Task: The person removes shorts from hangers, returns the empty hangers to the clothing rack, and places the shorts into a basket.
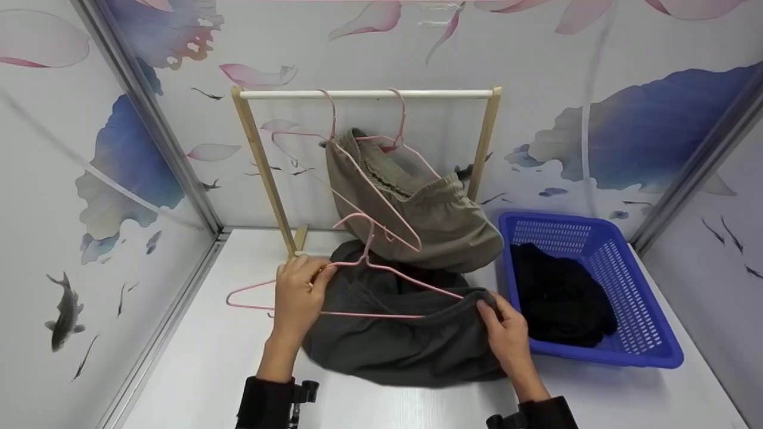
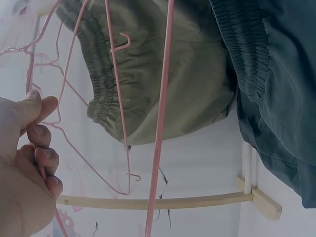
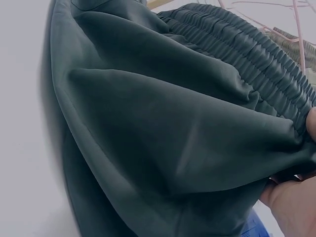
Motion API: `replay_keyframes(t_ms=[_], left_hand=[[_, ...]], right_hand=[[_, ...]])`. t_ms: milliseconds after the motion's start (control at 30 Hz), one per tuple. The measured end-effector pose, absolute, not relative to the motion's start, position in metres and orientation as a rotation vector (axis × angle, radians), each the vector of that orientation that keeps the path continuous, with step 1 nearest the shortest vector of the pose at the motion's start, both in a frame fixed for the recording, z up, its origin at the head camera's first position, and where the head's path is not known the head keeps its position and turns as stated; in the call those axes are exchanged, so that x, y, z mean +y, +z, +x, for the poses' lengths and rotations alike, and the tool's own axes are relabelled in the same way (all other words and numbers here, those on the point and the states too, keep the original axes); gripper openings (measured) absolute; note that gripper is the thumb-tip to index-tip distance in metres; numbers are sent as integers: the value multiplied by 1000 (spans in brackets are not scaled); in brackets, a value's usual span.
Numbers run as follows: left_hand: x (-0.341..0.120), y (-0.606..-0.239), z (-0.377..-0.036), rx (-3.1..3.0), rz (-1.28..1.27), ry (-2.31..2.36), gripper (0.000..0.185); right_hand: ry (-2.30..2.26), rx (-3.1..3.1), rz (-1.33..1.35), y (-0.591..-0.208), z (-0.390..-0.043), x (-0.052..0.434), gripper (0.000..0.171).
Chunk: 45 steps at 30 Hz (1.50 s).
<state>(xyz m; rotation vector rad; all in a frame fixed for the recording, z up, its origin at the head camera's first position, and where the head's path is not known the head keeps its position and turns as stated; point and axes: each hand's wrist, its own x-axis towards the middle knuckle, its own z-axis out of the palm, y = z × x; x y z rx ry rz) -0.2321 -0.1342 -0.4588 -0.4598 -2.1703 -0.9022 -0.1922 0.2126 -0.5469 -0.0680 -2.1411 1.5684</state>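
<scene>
My right hand (image 1: 508, 331) has its fingers clamped on one end of the gathered waistband (image 3: 236, 42) of the dark grey garment (image 1: 411, 354), which is in front of me over the bench (image 1: 202, 345); I cannot tell how much of its weight the bench takes. My left hand (image 1: 300, 293) pinches the pink hanger (image 1: 365, 258) just beside its neck. The hanger's right arm runs into the waistband near my right fingers, its tip hidden by cloth, while its left end pokes out bare past my left wrist.

As I judge it, to do this well I should seat that right tip firmly in the waistband's side and hold tension there, then stretch the elastic over the bare left end, hook upright, so neither side slips off.

To the right, a blue basket (image 1: 641, 310) holds black cloth (image 1: 560, 298). Farthest off is the wooden rack (image 1: 262, 167): from its white rail (image 1: 447, 94) hang a bare hanger (image 1: 334, 113), tilted, and another hanger (image 1: 402, 119) carrying an olive garment (image 1: 429, 229), which sags low behind my work.
</scene>
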Motion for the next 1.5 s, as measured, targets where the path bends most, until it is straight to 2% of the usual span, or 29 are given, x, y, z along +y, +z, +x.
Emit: replay_keyframes(t_ms=[267,733,1300,1500], left_hand=[[-135,-460,-233,-2145,-475,-878,26],[-139,-456,-233,-2129,-449,-929,8],[-136,-455,-231,-2124,-466,-969,10],[-134,-457,-231,-2123,-477,-974,8]], right_hand=[[1537,-2275,-222,-546,-191,215,27],[1531,-2373,-383,-547,-189,220,27],[1598,-2444,-406,-551,-189,222,25],[1555,-2518,-378,-548,-188,224,33]])
